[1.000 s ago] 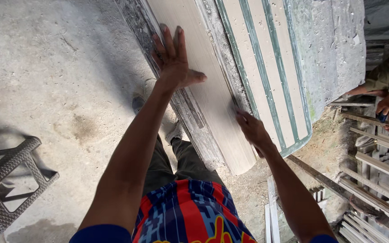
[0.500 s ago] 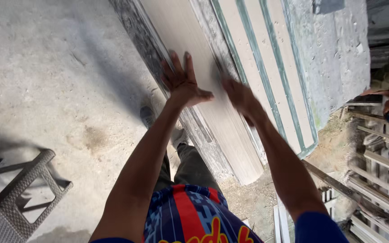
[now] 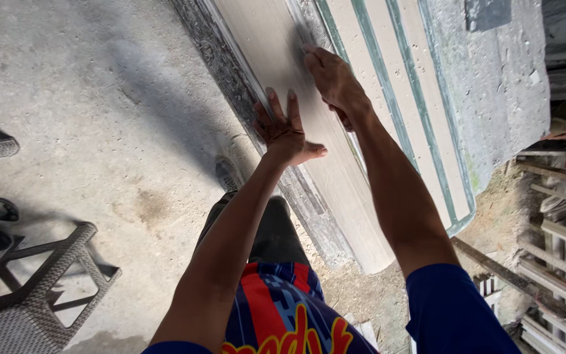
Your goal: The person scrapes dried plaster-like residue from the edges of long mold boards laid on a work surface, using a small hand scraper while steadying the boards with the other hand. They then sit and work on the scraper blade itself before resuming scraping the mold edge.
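Both hands press flat with fingers spread, left hand [image 3: 285, 129] and right hand [image 3: 333, 81], on the pale board [image 3: 335, 177] leaning at frame centre, which could slip sideways since neither hand grips it.

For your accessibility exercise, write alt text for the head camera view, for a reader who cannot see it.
Seen from above, a person's left hand and right hand press flat on a long pale panel leaning among striped boards. A woven chair stands on the concrete floor.
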The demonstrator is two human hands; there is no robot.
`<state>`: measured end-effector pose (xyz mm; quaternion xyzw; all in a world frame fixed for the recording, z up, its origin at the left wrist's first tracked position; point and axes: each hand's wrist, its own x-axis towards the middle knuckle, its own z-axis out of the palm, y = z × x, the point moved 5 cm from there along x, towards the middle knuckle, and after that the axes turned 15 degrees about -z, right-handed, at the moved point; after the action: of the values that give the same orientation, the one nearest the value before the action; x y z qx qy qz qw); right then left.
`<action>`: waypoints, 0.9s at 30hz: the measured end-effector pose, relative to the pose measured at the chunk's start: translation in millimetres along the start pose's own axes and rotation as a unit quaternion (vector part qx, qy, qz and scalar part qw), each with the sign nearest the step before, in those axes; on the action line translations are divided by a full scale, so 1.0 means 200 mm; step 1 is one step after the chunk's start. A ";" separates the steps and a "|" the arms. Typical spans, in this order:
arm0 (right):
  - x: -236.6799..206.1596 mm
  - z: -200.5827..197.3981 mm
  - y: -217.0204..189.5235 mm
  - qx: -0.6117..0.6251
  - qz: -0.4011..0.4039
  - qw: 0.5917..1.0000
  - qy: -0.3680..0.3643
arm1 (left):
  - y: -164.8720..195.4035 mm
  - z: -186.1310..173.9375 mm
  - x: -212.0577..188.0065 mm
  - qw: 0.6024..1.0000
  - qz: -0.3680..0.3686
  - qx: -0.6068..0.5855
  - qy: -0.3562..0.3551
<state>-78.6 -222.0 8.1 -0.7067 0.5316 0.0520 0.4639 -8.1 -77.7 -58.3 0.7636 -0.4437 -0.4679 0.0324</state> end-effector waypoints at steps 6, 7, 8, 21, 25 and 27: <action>-0.64 0.07 0.27 -0.051 -0.082 0.995 0.018 | -0.01 0.00 0.00 0.999 -0.008 -0.002 -0.032; -0.75 0.09 0.36 -0.042 0.029 0.999 0.001 | 0.00 -0.02 -0.01 1.000 0.005 -0.015 -0.017; -0.84 0.10 0.44 -0.033 0.136 0.990 -0.014 | 0.00 -0.02 -0.01 1.000 -0.002 -0.015 -0.028; 0.53 -0.11 -0.45 0.019 -0.057 0.998 0.032 | 0.02 -0.05 0.00 0.998 0.008 -0.043 -0.054; 0.39 -0.08 -0.32 -0.045 -0.043 0.998 -0.033 | 0.01 -0.12 -0.02 0.992 0.117 -0.048 -0.009; 0.11 -0.04 -0.16 -0.051 -0.014 0.998 -0.045 | -0.05 -0.19 0.03 0.997 0.062 0.016 -0.029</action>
<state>-46.3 -243.4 19.8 -0.7338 0.4967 0.1039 0.4516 28.3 -90.9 -45.7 0.7208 -0.4989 -0.4798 0.0362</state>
